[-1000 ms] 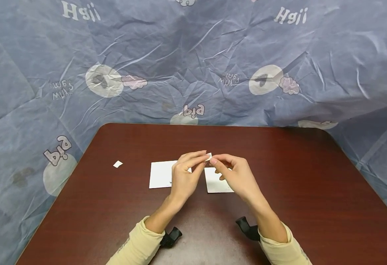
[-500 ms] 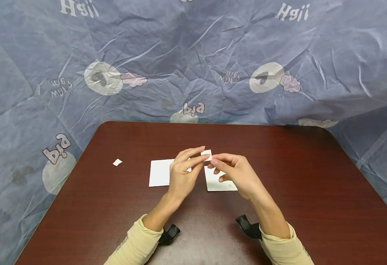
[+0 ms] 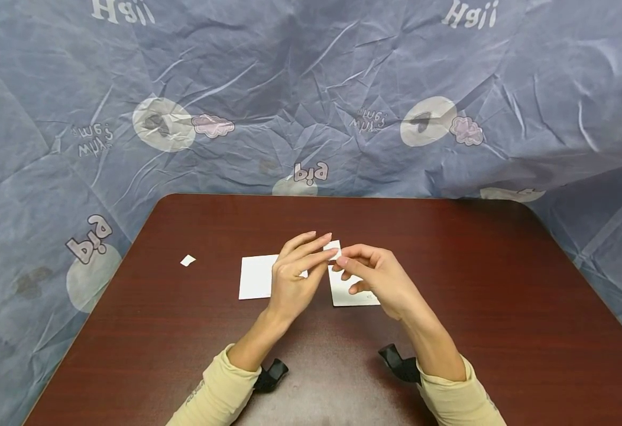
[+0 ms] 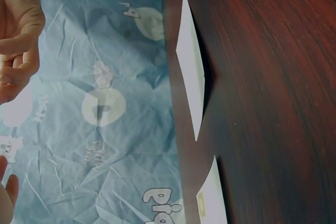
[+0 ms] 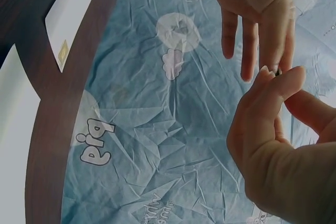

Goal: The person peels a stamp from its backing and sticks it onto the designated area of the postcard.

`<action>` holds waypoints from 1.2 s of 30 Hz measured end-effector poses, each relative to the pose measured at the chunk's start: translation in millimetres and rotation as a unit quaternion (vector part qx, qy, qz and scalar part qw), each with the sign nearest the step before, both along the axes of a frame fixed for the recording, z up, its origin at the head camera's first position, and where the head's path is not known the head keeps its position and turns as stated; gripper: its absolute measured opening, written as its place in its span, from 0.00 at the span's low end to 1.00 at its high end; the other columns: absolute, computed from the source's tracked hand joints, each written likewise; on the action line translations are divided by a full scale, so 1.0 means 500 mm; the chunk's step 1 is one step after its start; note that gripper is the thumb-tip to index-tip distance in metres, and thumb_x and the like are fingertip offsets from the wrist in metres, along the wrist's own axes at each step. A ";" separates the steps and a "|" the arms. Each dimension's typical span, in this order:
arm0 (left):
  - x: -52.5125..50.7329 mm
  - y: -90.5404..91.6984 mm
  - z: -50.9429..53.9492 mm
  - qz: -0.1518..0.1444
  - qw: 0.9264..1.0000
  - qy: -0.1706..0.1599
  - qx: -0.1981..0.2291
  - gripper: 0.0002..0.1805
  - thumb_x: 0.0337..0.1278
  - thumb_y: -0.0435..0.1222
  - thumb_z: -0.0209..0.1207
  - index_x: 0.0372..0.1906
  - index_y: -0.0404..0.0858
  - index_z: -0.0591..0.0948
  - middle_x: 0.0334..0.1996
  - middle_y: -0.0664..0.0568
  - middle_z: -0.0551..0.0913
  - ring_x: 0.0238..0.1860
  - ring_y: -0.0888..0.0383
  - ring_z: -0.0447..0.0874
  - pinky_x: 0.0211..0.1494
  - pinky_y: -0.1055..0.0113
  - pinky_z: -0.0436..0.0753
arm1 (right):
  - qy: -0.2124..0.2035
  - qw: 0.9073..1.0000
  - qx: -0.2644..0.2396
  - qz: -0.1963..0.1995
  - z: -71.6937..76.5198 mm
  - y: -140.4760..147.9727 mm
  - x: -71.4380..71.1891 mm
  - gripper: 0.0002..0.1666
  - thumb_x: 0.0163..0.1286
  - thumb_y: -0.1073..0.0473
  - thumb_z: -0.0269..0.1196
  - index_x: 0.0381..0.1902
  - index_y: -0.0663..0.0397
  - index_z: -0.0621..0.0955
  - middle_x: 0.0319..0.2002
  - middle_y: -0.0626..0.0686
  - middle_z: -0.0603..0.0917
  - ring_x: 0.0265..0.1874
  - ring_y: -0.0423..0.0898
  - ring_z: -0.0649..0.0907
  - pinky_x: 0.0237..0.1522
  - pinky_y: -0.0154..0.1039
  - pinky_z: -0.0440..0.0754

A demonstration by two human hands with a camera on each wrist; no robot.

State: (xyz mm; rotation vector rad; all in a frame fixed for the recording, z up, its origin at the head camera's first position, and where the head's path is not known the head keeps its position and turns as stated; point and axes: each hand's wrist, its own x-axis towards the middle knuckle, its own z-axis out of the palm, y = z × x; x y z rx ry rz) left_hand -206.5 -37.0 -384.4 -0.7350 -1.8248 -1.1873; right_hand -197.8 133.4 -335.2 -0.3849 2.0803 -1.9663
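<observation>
A small white square piece [image 3: 334, 244], like paper or a sticker, is up between both hands above the table. My left hand [image 3: 294, 281] holds it by the fingertips, the other fingers fairly straight. My right hand [image 3: 381, 281] pinches its near right corner between thumb and index finger. In the right wrist view the fingertips of the right hand [image 5: 273, 135] meet those of the left hand [image 5: 257, 14], which mostly hide the piece. Below lie two white cards, a left card [image 3: 255, 278] and a right card [image 3: 350, 293], both partly covered by the hands in the head view.
A second small white piece [image 3: 188, 260] lies toward the table's left side. The brown table [image 3: 476, 284] reaches back to a wrinkled blue-grey cloth [image 3: 268, 71]. Black wrist mounts [image 3: 272, 376] stick out beneath the sleeves. A yellowish mark [image 4: 201, 204] shows on one card.
The small piece has turned from a narrow, tilted strip to a more upright square facing the head camera. The left hand's upper fingers have spread a little. Both hands keep nearly the same place.
</observation>
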 end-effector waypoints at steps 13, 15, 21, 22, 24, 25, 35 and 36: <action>0.010 -0.001 0.008 0.095 0.992 0.009 -0.078 0.06 0.54 0.33 0.65 0.36 0.37 0.89 0.36 0.53 0.87 0.45 0.53 0.81 0.46 0.60 0.75 | 0.143 0.978 0.133 -0.070 -0.006 -0.016 0.009 0.08 0.67 0.62 0.62 0.40 0.61 0.82 0.34 0.52 0.84 0.30 0.46 0.82 0.28 0.39 0.83; 0.011 -0.001 0.008 0.107 0.990 0.013 -0.093 0.05 0.54 0.33 0.65 0.35 0.38 0.89 0.35 0.54 0.87 0.43 0.55 0.82 0.45 0.61 0.75 | 0.180 0.966 0.164 -0.086 -0.008 -0.020 0.011 0.06 0.66 0.63 0.63 0.39 0.59 0.83 0.34 0.52 0.84 0.29 0.45 0.83 0.28 0.38 0.83; 0.013 0.001 0.007 0.104 0.988 0.016 -0.109 0.05 0.53 0.33 0.66 0.35 0.38 0.89 0.33 0.54 0.87 0.35 0.58 0.83 0.40 0.64 0.78 | 0.266 0.932 0.212 -0.124 -0.018 -0.027 0.014 0.03 0.64 0.67 0.63 0.35 0.58 0.83 0.31 0.48 0.82 0.31 0.42 0.81 0.31 0.35 0.82; 0.014 0.001 0.007 0.104 0.988 0.014 -0.109 0.05 0.53 0.33 0.66 0.35 0.38 0.89 0.33 0.54 0.87 0.35 0.58 0.84 0.39 0.64 0.78 | 0.279 0.926 0.219 -0.127 -0.019 -0.028 0.015 0.03 0.64 0.67 0.63 0.35 0.57 0.83 0.31 0.47 0.82 0.32 0.41 0.80 0.31 0.35 0.82; 0.016 0.003 0.007 0.106 0.988 0.009 -0.110 0.05 0.53 0.32 0.65 0.35 0.37 0.89 0.32 0.53 0.87 0.34 0.58 0.84 0.38 0.65 0.79 | 0.304 0.915 0.230 -0.132 -0.021 -0.031 0.017 0.02 0.63 0.68 0.64 0.34 0.58 0.83 0.31 0.48 0.81 0.32 0.41 0.80 0.30 0.35 0.82; 0.017 0.004 0.006 0.107 0.988 0.006 -0.111 0.05 0.53 0.32 0.65 0.35 0.37 0.89 0.32 0.53 0.87 0.34 0.58 0.84 0.37 0.65 0.79 | 0.315 0.909 0.237 -0.134 -0.022 -0.032 0.019 0.02 0.63 0.68 0.64 0.34 0.58 0.83 0.31 0.48 0.81 0.31 0.41 0.80 0.30 0.34 0.82; 0.016 0.011 -0.005 0.106 0.988 0.018 -0.107 0.05 0.51 0.28 0.63 0.32 0.35 0.88 0.30 0.51 0.87 0.29 0.57 0.84 0.31 0.66 0.82 | 0.321 0.897 0.268 -0.140 -0.024 -0.037 0.025 0.04 0.62 0.69 0.63 0.34 0.61 0.85 0.33 0.51 0.84 0.30 0.44 0.82 0.30 0.37 0.82; 0.015 0.011 -0.005 0.105 0.989 0.023 -0.105 0.05 0.51 0.28 0.63 0.32 0.35 0.88 0.30 0.52 0.87 0.29 0.57 0.85 0.30 0.66 0.82 | 0.318 0.899 0.269 -0.138 -0.023 -0.036 0.025 0.05 0.62 0.69 0.63 0.35 0.61 0.85 0.33 0.51 0.85 0.30 0.44 0.82 0.30 0.38 0.81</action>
